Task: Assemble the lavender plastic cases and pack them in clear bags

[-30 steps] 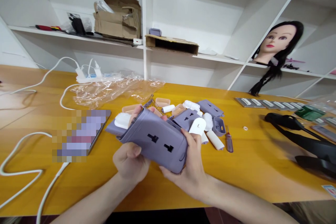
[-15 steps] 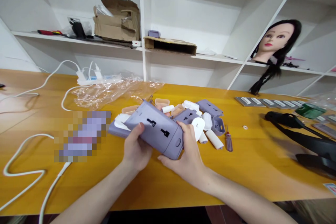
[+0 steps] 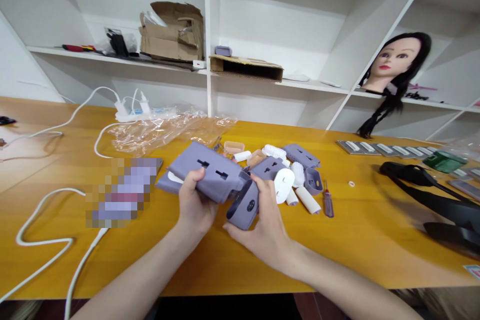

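My left hand (image 3: pixel 197 205) grips a purple plastic housing (image 3: pixel 210 165) with two black keyhole-shaped slots, its thumb on the top face. In my right hand (image 3: pixel 268 210) is a purple end cap (image 3: pixel 243 205) with a dark oval button, tilted away from the housing's right end. A gap shows between the two parts, though whether they still touch at the upper corner I cannot tell. Below the housing's left end lies another purple part (image 3: pixel 165 183). Just behind my right hand are a white oval plate (image 3: pixel 284 185) and another slotted purple housing (image 3: pixel 267 166).
White rollers (image 3: pixel 308 200), a purple cup-like part (image 3: pixel 313 180) and a screwdriver (image 3: pixel 328 202) lie to the right. A phone-like device (image 3: pixel 127 192), blurred, lies left with a white cable (image 3: pixel 84 260). Clear plastic wrap (image 3: pixel 150 132) is behind. A black headset-like strap (image 3: pixel 412 185) sits far right.
The end cap has come away from the right end of the housing and tipped downward in my right hand. My left hand has tilted the housing flatter.
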The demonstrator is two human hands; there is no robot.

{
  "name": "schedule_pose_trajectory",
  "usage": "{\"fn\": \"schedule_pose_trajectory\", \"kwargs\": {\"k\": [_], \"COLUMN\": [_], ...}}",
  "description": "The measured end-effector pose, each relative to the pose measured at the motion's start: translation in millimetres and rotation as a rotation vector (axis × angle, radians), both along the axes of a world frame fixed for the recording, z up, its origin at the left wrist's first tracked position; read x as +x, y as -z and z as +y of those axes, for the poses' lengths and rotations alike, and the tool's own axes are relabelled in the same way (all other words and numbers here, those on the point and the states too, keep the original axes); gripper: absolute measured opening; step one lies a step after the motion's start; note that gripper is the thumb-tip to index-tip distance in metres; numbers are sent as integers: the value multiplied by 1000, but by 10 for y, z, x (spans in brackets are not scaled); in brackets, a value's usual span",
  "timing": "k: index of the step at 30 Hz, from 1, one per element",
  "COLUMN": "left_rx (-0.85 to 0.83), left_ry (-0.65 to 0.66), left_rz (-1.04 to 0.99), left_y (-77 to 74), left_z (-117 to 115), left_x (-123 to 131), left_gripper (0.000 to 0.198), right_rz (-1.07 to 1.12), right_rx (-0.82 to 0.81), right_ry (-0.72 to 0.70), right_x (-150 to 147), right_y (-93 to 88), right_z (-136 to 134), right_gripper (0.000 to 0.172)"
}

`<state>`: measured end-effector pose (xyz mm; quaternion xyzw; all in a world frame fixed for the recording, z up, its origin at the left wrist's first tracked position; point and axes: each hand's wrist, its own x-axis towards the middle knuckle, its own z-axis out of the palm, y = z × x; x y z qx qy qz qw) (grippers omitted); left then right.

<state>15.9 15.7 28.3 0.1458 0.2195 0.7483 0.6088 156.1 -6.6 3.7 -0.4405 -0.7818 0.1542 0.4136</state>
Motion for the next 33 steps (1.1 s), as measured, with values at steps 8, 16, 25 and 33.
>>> {"fn": "schedule_pose_trajectory", "kwargs": {"k": [8, 16, 25, 33], "left_rx": [44, 107, 214, 205], "left_ry": [118, -39, 20, -70], "left_rz": [-23, 21, 15, 0], "left_y": [80, -19, -33, -108], "left_z": [-48, -97, -218, -198], "left_x": [83, 3, 10, -102], "left_gripper": [38, 37, 45, 40], "right_rz": [197, 317, 408, 401], "right_rx": [-73, -242, -353, -327], "right_ry": [-106, -190, -467, -430], "right_x": [17, 125, 170, 198], "right_y": [27, 108, 68, -8], "right_z": [115, 205, 263, 309], "right_gripper": [83, 89, 93, 88]}}
